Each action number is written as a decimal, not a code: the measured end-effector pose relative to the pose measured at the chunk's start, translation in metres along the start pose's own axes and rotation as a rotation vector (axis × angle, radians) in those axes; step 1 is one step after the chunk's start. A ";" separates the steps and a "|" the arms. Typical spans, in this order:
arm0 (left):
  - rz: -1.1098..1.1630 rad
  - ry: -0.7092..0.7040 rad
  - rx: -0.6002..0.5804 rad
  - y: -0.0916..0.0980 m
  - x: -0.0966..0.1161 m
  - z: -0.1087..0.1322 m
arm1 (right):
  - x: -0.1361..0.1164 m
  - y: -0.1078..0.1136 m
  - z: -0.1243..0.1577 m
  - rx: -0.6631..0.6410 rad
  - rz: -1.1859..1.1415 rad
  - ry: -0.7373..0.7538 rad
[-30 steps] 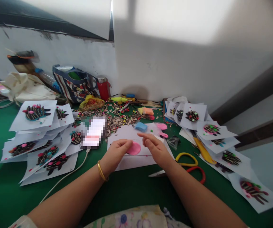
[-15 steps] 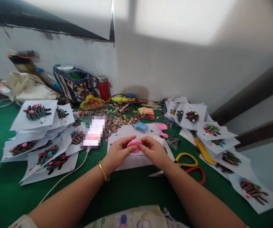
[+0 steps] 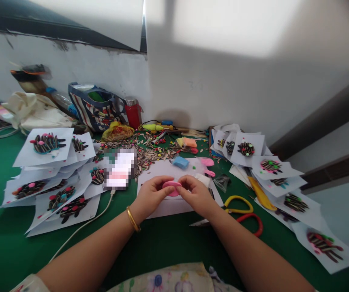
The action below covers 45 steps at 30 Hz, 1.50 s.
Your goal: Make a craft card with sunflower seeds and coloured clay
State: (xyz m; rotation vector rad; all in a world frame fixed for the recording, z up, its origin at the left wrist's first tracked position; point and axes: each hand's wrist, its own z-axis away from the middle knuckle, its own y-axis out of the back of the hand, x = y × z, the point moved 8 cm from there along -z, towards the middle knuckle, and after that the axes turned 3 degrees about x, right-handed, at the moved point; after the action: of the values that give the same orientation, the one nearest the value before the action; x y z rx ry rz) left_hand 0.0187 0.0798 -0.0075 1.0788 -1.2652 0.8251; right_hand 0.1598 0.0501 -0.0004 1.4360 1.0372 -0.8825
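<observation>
A flattened disc of pink modelling clay [image 3: 172, 189] is pinched between my two hands, just above a sheet of white paper [image 3: 162, 207]. My left hand [image 3: 152, 192] grips its left edge with thumb and fingers. On the right edge, my right hand [image 3: 196, 194] holds it the same way. Behind the hands, a blue lump in clear wrapping [image 3: 180, 162] lies on the paper, with more pink clay [image 3: 207, 162] at the paper's far right corner. Scissors [image 3: 238, 205] with one yellow and one red handle lie partly under my right forearm.
Sunflower seeds [image 3: 150, 153] and small coloured balls are scattered behind the paper. A phone [image 3: 120, 169] with a white cable lies left. Stacked seed-decorated sheets stand left [image 3: 45, 162] and right [image 3: 273, 166], near a yellow cutter [image 3: 261, 190]. A red flask [image 3: 132, 113] and striped bag [image 3: 93, 107] stand behind.
The pink clay disc has tipped, so its face now shows flatter and narrower. My fingers have shifted slightly around its edge. Everything else looks the same.
</observation>
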 end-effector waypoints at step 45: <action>-0.046 -0.100 0.031 -0.001 0.005 0.002 | -0.001 -0.007 0.000 -0.056 0.040 0.048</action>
State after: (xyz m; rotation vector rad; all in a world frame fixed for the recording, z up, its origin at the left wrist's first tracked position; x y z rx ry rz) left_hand 0.0201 0.0771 -0.0029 1.1826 -1.3094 0.7660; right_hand 0.1526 0.0495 -0.0018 1.4325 1.0581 -0.7881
